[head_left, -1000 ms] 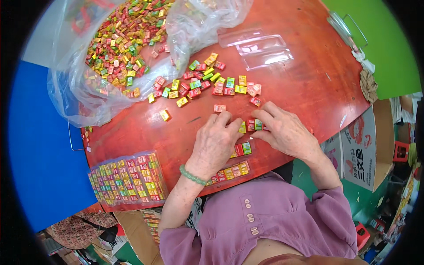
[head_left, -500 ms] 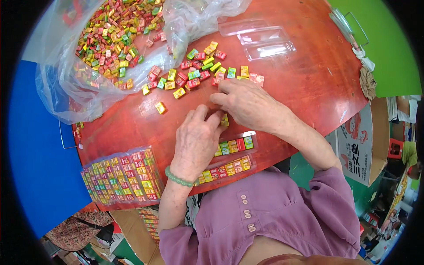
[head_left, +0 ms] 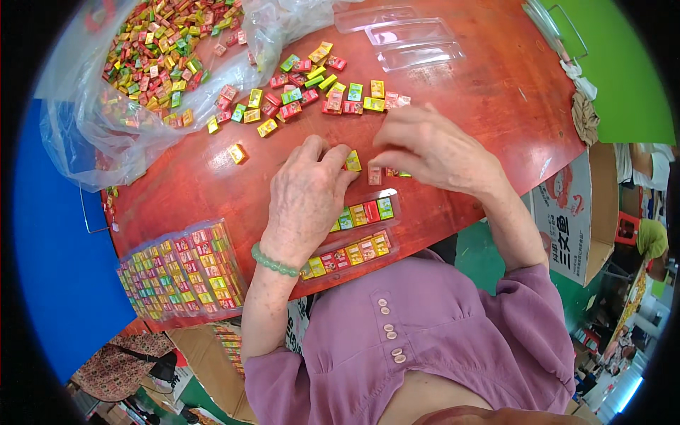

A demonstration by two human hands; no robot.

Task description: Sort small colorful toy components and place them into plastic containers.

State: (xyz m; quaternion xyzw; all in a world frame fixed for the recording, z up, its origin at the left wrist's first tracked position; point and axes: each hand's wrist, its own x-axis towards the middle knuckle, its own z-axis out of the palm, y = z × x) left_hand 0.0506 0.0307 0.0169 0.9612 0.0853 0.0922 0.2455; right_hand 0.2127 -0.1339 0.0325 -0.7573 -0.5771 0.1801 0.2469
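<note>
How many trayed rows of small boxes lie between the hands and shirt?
2: the upper row, farther from the purple shirt, and the lower row, closer to it. The left hand hides the upper row's left end; more could be hidden.

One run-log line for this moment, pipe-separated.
left hand: at small yellow carton | right hand: at small pink carton | nearer: rowed cartons in transparent trays | farther: loose cartons, plastic bag

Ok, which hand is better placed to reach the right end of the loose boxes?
Probably the right hand: it is close to that end of the loose boxes, while the left hand is farther off, by a yellow box.
</note>
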